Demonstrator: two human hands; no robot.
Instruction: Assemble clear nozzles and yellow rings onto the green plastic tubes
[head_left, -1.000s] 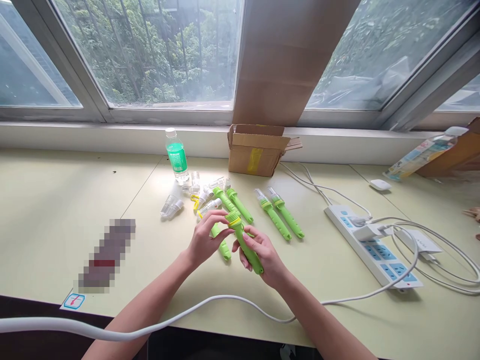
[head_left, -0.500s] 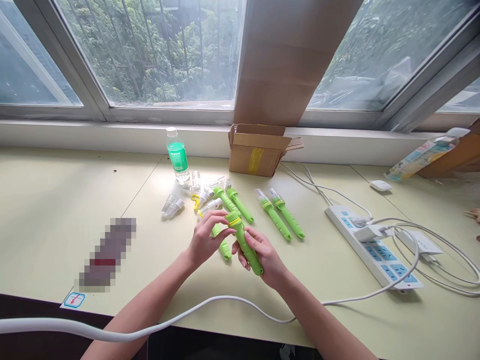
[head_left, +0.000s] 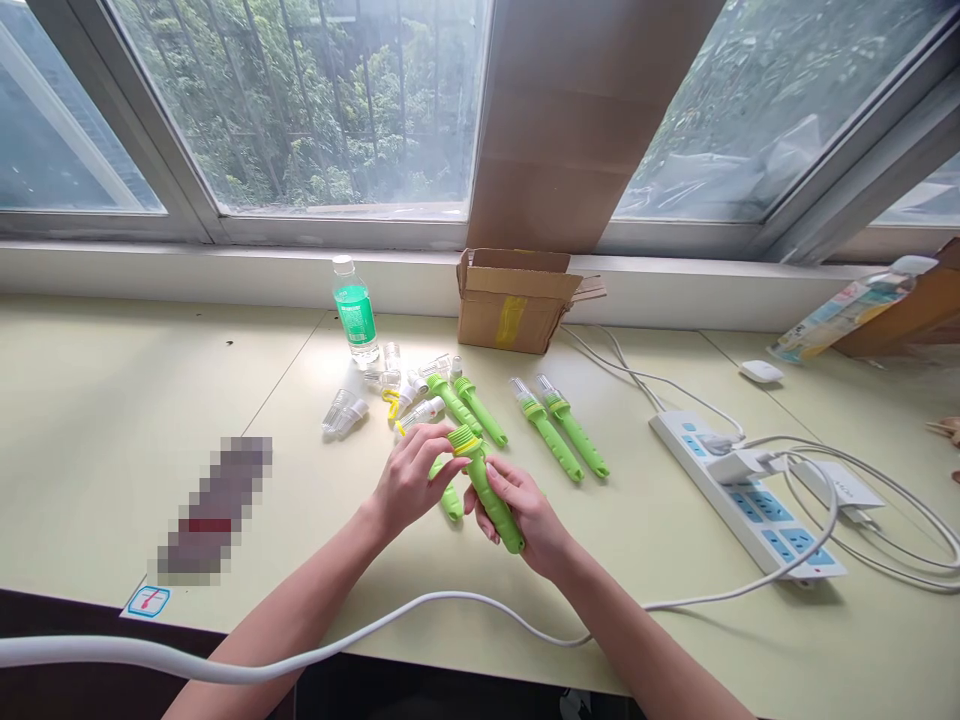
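A green plastic handle (head_left: 493, 503) with a threaded top is tilted in front of me, and my right hand (head_left: 525, 508) wraps round its lower body. Around its neck sits a yellow ring (head_left: 468, 447), where the fingertips of my left hand (head_left: 414, 476) are closed. Partly hidden behind my left hand, another green handle (head_left: 451, 500) lies on the table. Two more uncapped handles, one a green handle (head_left: 481, 412), lie just beyond. To their right rest two green handles with clear caps, one of them a capped handle (head_left: 574, 425).
Clear plastic caps (head_left: 345, 412) and white-based pieces lie left of the handles. Behind stand a water bottle (head_left: 355, 310) and an open cardboard box (head_left: 514, 305). A power strip (head_left: 750, 500) with cables is at right. A white cable (head_left: 450, 597) crosses the front, over my left forearm.
Both hands stay in nearly the same place. The held green handle and my left fingers at its neck have shifted very slightly.
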